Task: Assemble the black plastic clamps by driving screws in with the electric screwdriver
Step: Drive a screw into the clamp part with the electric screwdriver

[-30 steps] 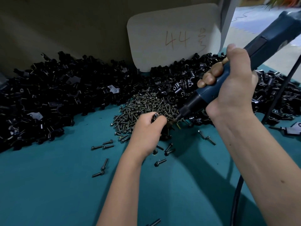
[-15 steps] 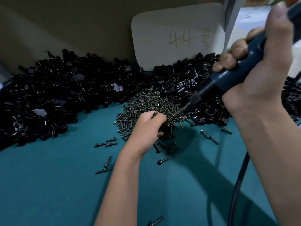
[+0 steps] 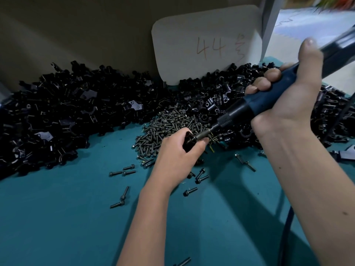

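The electric screwdriver (image 3: 269, 100) has dropped onto the held clamp (image 3: 189, 141).

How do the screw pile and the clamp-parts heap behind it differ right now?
The screw pile is small and compact; the heap of black clamp parts spreads across the whole back of the table. The screws look dull metallic and slender with heads; the clamp parts are black, chunkier and irregular. Both lie loose on the teal surface and meet at their edges.

Screw heap (image 3: 169, 125) between clamp piles (image 3: 63, 116)
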`<state>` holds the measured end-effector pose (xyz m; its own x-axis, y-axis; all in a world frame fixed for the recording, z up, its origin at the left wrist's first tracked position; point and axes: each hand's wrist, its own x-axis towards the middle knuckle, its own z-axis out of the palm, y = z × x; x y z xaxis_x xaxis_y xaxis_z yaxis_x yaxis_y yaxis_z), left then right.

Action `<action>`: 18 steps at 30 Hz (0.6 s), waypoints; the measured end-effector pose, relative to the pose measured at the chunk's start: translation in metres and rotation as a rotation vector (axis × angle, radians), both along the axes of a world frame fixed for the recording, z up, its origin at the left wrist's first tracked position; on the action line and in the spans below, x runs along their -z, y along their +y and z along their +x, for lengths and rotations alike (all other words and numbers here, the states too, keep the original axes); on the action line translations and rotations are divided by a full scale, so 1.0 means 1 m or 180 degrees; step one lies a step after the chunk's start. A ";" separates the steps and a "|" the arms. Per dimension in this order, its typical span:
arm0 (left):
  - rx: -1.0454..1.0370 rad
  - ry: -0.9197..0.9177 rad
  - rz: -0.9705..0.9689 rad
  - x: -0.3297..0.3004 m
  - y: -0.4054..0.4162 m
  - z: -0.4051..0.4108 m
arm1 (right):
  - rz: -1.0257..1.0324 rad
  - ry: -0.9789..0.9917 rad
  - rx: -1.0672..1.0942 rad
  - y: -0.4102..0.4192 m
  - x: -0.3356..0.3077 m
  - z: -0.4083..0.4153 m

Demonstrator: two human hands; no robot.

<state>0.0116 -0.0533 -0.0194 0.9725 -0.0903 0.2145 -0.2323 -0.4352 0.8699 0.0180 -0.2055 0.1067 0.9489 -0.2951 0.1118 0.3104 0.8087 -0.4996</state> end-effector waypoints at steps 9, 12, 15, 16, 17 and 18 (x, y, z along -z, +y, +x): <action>0.0247 -0.0036 -0.0054 -0.001 0.003 -0.001 | -0.0090 0.0423 0.0340 -0.034 0.023 0.017; 0.0227 -0.0049 0.0004 0.002 0.003 0.000 | -0.0109 0.0503 0.0408 -0.030 0.022 0.019; 0.0160 -0.0073 0.0057 0.004 0.000 0.001 | -0.0101 0.0477 0.0412 -0.031 0.023 0.019; 0.0130 -0.0083 0.0045 0.005 -0.001 0.001 | -0.0118 0.0469 0.0409 -0.030 0.023 0.019; 0.0104 -0.0095 0.0033 0.005 -0.002 0.002 | -0.0124 0.0470 0.0426 -0.030 0.022 0.019; 0.0084 -0.0103 0.0026 0.006 -0.002 0.002 | -0.0122 0.0467 0.0426 -0.029 0.022 0.019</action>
